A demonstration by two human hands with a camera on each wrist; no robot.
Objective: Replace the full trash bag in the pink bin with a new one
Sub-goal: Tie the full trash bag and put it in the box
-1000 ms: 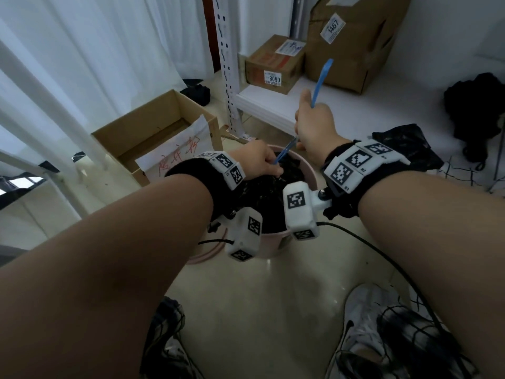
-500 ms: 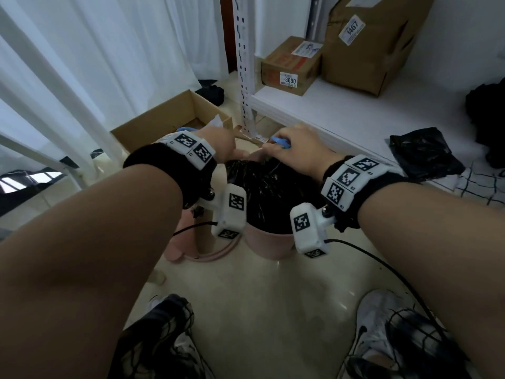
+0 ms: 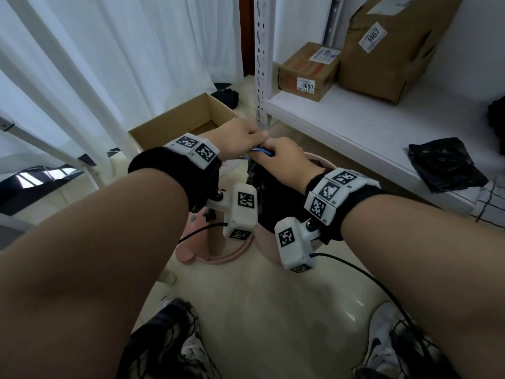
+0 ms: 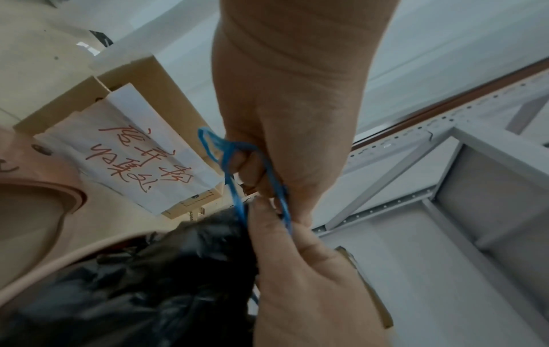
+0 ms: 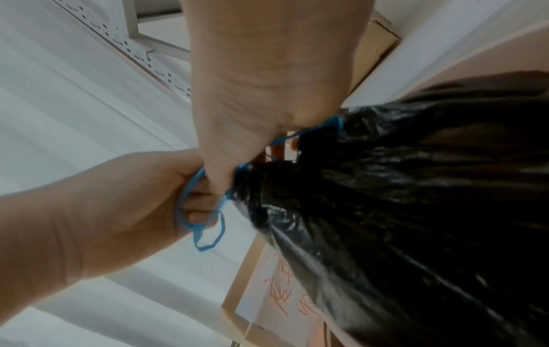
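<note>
Hands (image 3: 262,149) now together, gripping drawstring (image 4: 237,178).

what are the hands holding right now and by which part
Both the left hand and the right hand pinch the blue drawstring at the gathered mouth of the black trash bag, not the bag's body.

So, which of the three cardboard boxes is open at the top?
The box on the floor, left of the shelf post. The two boxes on the shelf, labelled 8090 and 1467, are closed.
</note>
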